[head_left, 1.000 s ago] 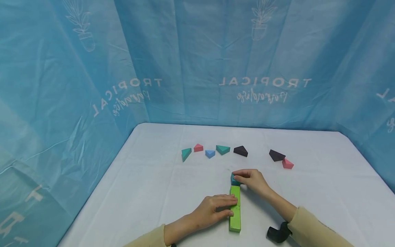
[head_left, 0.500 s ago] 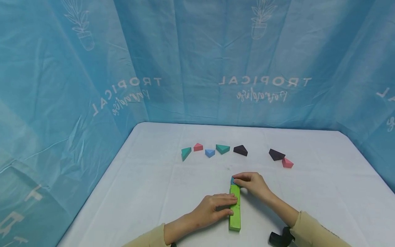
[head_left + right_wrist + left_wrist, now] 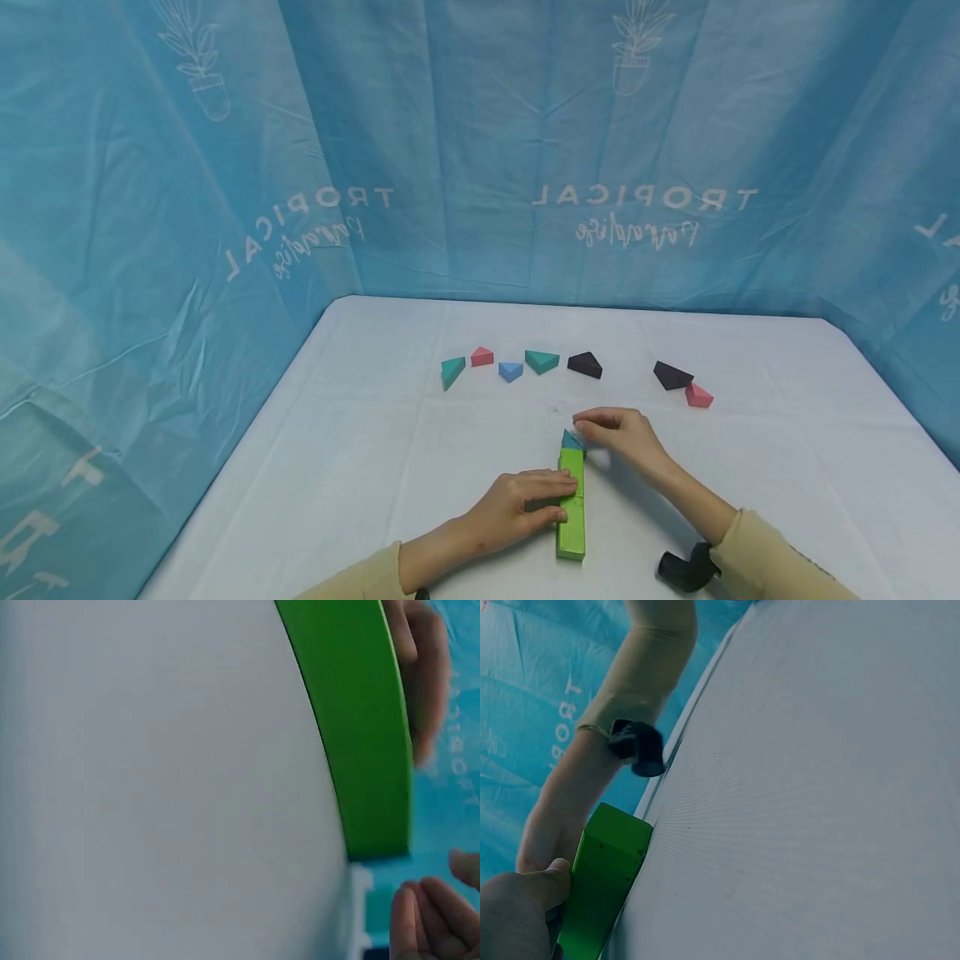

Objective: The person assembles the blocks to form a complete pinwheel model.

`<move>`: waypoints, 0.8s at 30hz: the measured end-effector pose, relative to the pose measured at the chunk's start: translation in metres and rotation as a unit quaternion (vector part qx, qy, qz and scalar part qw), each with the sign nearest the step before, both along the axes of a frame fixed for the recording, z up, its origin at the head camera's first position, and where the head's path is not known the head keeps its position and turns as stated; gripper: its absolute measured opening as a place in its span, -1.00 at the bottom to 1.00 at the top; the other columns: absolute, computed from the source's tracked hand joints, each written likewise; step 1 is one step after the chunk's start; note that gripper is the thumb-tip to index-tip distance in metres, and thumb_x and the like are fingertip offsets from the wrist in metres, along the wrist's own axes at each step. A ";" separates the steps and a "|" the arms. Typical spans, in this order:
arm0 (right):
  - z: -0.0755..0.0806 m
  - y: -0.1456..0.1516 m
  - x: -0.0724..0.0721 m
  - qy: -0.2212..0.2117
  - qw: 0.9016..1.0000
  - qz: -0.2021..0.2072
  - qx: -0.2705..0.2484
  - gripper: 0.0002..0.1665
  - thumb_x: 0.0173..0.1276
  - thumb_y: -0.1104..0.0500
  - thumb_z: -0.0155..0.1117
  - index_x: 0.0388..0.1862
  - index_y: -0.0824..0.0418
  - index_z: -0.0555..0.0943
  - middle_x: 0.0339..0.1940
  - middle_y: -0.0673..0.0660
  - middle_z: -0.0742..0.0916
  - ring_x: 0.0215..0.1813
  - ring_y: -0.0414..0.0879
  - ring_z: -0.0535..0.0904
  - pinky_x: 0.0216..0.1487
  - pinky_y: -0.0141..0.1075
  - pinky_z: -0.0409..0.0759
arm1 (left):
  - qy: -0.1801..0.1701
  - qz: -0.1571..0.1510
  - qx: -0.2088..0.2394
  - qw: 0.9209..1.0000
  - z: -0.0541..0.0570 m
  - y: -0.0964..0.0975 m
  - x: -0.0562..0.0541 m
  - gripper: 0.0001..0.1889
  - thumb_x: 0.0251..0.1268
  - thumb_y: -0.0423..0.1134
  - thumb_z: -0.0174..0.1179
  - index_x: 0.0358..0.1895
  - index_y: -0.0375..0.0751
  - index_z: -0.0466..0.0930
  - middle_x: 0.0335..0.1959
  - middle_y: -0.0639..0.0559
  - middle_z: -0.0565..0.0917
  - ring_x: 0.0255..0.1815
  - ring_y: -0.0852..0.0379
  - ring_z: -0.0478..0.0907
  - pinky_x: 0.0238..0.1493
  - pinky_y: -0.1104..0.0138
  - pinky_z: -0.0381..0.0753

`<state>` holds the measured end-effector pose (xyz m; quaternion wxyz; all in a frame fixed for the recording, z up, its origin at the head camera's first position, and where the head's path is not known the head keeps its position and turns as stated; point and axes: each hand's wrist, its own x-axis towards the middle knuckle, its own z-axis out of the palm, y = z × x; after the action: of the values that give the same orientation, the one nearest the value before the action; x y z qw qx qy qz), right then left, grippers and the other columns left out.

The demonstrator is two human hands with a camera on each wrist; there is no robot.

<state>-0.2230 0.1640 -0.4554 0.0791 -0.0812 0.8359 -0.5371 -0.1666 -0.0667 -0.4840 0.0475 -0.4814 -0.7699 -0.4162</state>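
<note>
Two lime-green blocks (image 3: pixel 572 537) lie end to end in a line on the white table in the head view. At the line's far end sits a small blue triangular block (image 3: pixel 571 441). My left hand (image 3: pixel 517 510) rests with its fingers over the green blocks; in the left wrist view its thumb (image 3: pixel 551 881) lies against a green block's side (image 3: pixel 607 877). Just above and right of the blue triangle is my right hand (image 3: pixel 626 433). Its thumb and fingers (image 3: pixel 431 922) stand apart in the right wrist view, with nothing between them.
Toward the back lie several loose blocks: green triangles (image 3: pixel 542 362), a blue one (image 3: pixel 511 372), red ones (image 3: pixel 482 357) and black ones (image 3: pixel 585 365). A black device (image 3: pixel 686 570) hangs by the right sleeve. Blue curtains (image 3: pixel 480 150) surround the table.
My right hand drew the blue triangle back against the green line's far end, then let go and lifted slightly away to the right. The left hand stayed put.
</note>
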 end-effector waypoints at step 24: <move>-0.002 0.142 -0.072 0.081 0.981 -0.138 0.110 -0.27 0.28 -0.25 0.21 0.22 0.24 0.51 0.13 0.26 0.60 0.17 0.08 0.47 -0.03 -0.38 0.49 | 0.016 0.003 -0.017 1.000 -0.001 -0.001 0.000 -0.64 0.31 -0.21 0.20 0.12 -0.26 0.57 0.14 0.03 0.57 0.23 0.31 0.39 0.21 0.41 0.35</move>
<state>-0.2950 0.3057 -0.4573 -0.0550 0.0009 0.8965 -0.4396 -0.1669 -0.0678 -0.4849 0.0528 -0.4865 -0.7773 -0.3953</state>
